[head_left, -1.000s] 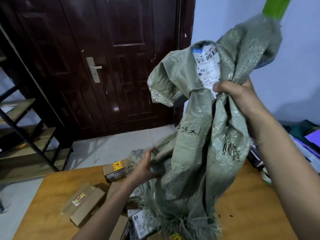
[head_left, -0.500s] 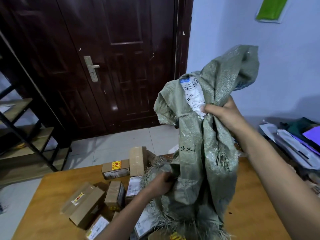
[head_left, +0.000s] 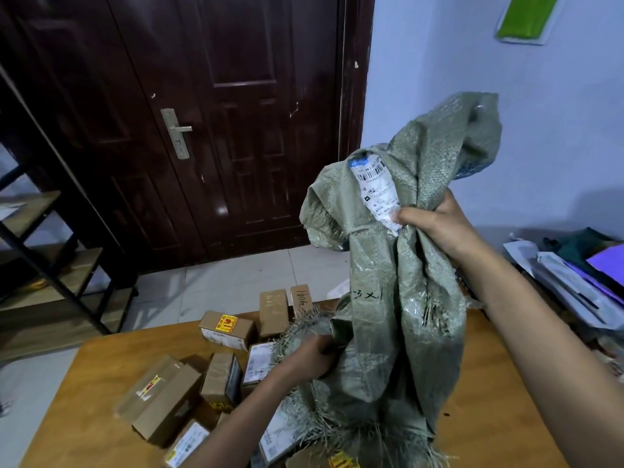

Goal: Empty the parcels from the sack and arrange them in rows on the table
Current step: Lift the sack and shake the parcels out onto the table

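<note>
The right hand (head_left: 439,228) grips the sack (head_left: 405,298) aloft. The left hand (head_left: 309,358) seemingly clutches its frayed mouth. Parcels (head_left: 223,380) litter the surface (head_left: 101,383).

You face a dark brown panelled door (head_left: 236,130) with a brass lever handle (head_left: 177,132), set beside a pale lilac wall (head_left: 439,79) bearing a green panel (head_left: 526,16) near the top. Pale tiles (head_left: 229,285) cover the floor. At your left stands a black-framed shelf rack (head_left: 50,258) with wooden boards. A wooden table (head_left: 101,383) fills the foreground, and a heap of papers and cloth (head_left: 574,275) lies at right.
</note>
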